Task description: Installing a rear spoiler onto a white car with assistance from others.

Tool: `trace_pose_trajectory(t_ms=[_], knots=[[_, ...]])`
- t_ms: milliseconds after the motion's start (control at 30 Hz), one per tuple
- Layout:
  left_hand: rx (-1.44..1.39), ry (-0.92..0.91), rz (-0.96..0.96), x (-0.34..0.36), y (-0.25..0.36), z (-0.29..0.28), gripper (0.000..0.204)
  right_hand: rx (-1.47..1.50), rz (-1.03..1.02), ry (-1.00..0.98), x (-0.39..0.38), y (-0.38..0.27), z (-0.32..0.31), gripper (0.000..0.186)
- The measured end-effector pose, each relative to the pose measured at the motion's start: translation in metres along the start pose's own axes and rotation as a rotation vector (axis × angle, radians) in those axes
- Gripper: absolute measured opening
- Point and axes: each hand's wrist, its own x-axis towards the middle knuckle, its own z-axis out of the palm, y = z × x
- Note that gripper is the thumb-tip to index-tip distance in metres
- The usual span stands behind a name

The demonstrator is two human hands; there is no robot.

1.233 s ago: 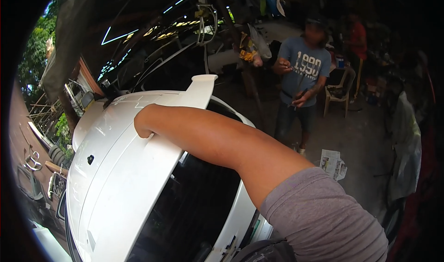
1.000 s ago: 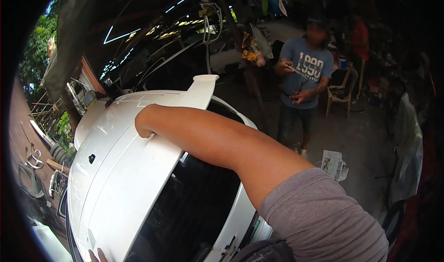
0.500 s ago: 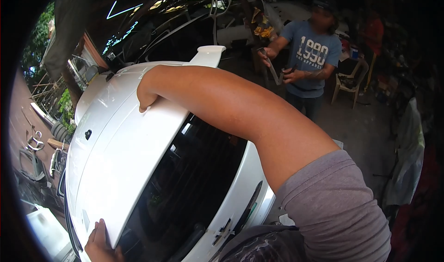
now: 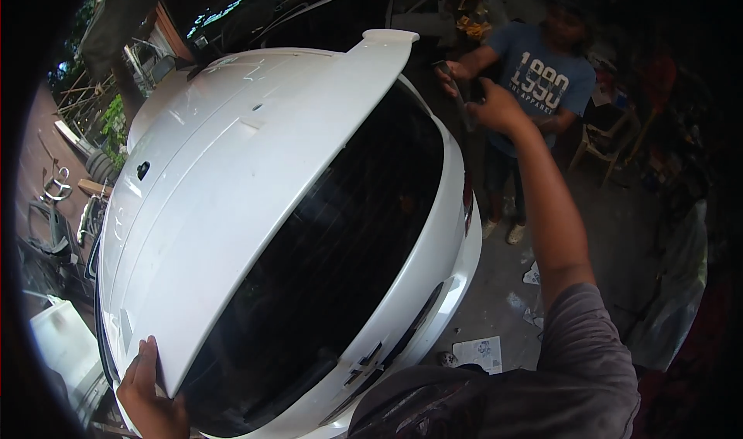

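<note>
A white rear spoiler (image 4: 255, 199) lies along the car's roof edge, above the dark rear window (image 4: 333, 245). At its near end, my left hand (image 4: 151, 396) holds the tip, fingers along the end and thumb at the window-side edge. Past the car's far side, my right hand (image 4: 501, 112) reaches out, its fingers apart, beside a thin angled metal-looking strip (image 4: 462, 106). Whether my fingertips touch the strip is too dark to tell. A co-worker's hand (image 4: 457, 80) holds the upper part of that strip.
A co-worker in a blue T-shirt (image 4: 542, 71) stands beyond the car. Behind them is a plastic chair (image 4: 607, 141). Papers (image 4: 480, 352) lie on the floor by the bumper. Car parts and a white panel (image 4: 66, 342) are at the left. A translucent sheet (image 4: 685, 284) hangs at the right.
My right hand has left the spoiler and swung right to the co-worker's strip. More of the spoiler's surface shows. My left hand stays at the near tip.
</note>
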Motion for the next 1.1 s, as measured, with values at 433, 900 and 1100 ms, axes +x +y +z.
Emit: trace_pose_trajectory(t_ms=[433, 900, 1100], knots=[[-0.042, -0.058, -0.067, 0.006, 0.006, -0.005, 0.073, 0.460, 0.054, 0.338, -0.028, 0.027, 0.068, 0.029], [0.031, -0.022, -0.043, 0.016, 0.003, -0.004, 0.077, 1.430, 0.085, -0.137, -0.244, -0.049, -0.122, 0.027], [0.052, -0.018, -0.057, 0.007, -0.013, -0.005, 0.075, 1.582, -0.026, -0.515, -0.307, -0.118, -0.115, 0.028]])
